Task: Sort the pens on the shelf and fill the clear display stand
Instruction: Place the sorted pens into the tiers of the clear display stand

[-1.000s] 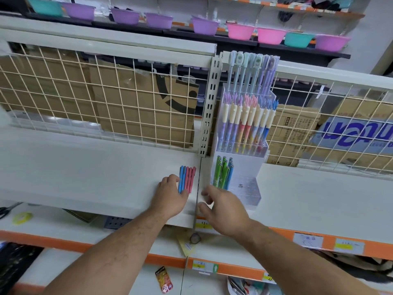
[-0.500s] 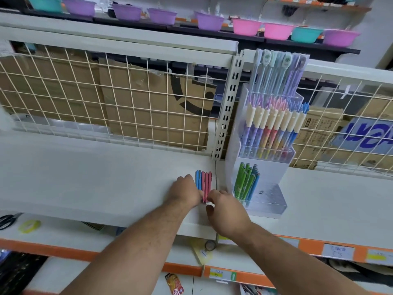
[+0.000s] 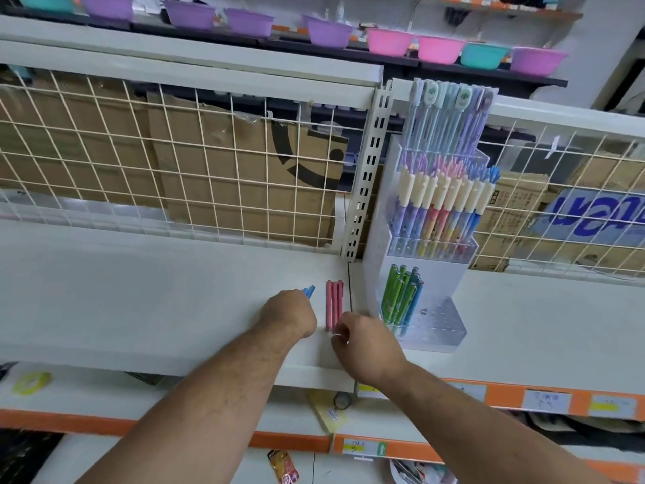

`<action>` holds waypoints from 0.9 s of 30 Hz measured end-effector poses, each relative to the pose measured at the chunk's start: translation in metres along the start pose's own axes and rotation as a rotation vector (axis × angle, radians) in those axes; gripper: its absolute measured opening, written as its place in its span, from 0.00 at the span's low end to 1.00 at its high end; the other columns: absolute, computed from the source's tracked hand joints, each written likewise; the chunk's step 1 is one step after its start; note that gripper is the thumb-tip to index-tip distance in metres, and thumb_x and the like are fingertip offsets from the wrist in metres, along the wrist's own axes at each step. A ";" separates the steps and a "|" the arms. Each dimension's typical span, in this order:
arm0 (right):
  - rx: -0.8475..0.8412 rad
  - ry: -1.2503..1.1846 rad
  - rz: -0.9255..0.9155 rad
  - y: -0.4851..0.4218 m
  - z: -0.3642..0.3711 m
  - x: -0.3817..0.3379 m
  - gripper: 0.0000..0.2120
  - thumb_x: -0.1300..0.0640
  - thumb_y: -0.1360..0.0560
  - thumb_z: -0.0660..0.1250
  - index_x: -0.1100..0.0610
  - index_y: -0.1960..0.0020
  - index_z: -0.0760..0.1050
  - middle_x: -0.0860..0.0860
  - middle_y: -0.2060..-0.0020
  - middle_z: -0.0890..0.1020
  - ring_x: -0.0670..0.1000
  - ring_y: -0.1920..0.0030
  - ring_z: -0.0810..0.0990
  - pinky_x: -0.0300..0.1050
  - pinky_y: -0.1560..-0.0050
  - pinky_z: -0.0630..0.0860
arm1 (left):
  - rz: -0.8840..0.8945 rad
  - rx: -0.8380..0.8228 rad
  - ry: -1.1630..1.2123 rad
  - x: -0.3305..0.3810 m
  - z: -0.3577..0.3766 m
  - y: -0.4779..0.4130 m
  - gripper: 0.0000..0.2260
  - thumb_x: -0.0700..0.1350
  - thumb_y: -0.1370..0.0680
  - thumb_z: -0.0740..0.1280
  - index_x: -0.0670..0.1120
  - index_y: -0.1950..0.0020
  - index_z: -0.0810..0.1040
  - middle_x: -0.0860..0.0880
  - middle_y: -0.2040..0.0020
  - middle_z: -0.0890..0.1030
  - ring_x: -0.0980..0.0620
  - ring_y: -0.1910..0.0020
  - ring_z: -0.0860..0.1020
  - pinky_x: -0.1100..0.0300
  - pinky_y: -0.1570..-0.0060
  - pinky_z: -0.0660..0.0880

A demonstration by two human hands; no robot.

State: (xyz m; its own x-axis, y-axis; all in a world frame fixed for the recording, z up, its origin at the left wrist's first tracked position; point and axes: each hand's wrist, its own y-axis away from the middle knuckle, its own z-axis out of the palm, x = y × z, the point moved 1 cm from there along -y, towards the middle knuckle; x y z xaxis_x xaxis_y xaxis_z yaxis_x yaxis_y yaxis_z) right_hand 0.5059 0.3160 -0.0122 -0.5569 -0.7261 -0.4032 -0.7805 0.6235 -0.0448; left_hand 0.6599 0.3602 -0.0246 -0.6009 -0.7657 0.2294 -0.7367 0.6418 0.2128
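Three pink pens [image 3: 334, 303] lie side by side on the white shelf [image 3: 139, 309], just left of the clear display stand [image 3: 432, 323]. My left hand [image 3: 289, 317] grips the blue pens [image 3: 309, 291]; only their tips stick out above the knuckles, a gap apart from the pink ones. My right hand [image 3: 366, 347] has its fingers curled at the near ends of the pink pens. The stand's lower tier holds green and blue pens [image 3: 401, 296]. Its upper tiers hold pastel pens [image 3: 443, 211].
A wire grid [image 3: 174, 162] backs the shelf, with cardboard boxes behind it. A slotted metal upright [image 3: 366, 176] stands just behind the pens. Coloured bowls [image 3: 328, 31] line the top shelf. Orange-edged lower shelves [image 3: 523, 396] carry price labels.
The blue pens, earlier lying against the pink ones, have been pulled left in my left hand. My right hand moved from the stand's base to the pink pens' near ends.
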 end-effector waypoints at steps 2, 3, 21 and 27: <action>-0.002 -0.029 0.009 0.002 -0.001 -0.001 0.06 0.54 0.22 0.63 0.54 0.51 0.78 0.53 0.56 0.83 0.55 0.56 0.80 0.47 0.56 0.79 | -0.008 -0.001 0.054 -0.003 0.000 0.006 0.09 0.41 0.24 0.66 0.43 0.44 0.77 0.47 0.52 0.79 0.48 0.57 0.77 0.59 0.62 0.72; 0.003 -0.054 0.012 0.004 -0.003 -0.002 0.06 0.54 0.22 0.64 0.55 0.52 0.78 0.53 0.58 0.83 0.54 0.57 0.80 0.48 0.57 0.79 | -0.009 0.005 0.122 -0.003 0.000 0.009 0.06 0.42 0.23 0.65 0.43 0.47 0.76 0.48 0.54 0.78 0.49 0.58 0.76 0.59 0.64 0.71; 0.206 -0.485 0.048 0.049 -0.057 0.044 0.10 0.55 0.22 0.67 0.53 0.62 0.72 0.52 0.68 0.80 0.56 0.63 0.82 0.55 0.59 0.79 | 0.333 0.058 1.027 0.043 0.031 0.091 0.10 0.39 0.21 0.69 0.52 0.60 0.77 0.49 0.65 0.82 0.47 0.63 0.81 0.49 0.60 0.79; 0.254 -0.423 0.101 0.055 -0.087 0.093 0.09 0.55 0.23 0.68 0.51 0.61 0.73 0.51 0.67 0.81 0.56 0.62 0.84 0.53 0.58 0.80 | 0.189 0.223 1.042 0.058 0.040 0.079 0.05 0.42 0.21 0.69 0.48 0.57 0.77 0.42 0.59 0.80 0.50 0.63 0.78 0.44 0.55 0.82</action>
State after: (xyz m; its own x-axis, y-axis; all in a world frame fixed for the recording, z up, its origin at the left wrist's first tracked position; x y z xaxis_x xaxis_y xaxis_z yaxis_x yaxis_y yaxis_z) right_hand 0.3864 0.2581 0.0273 -0.4213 -0.5102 -0.7498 -0.6057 0.7736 -0.1861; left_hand 0.5539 0.3651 -0.0328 -0.2287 -0.1760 0.9575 -0.7630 0.6432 -0.0640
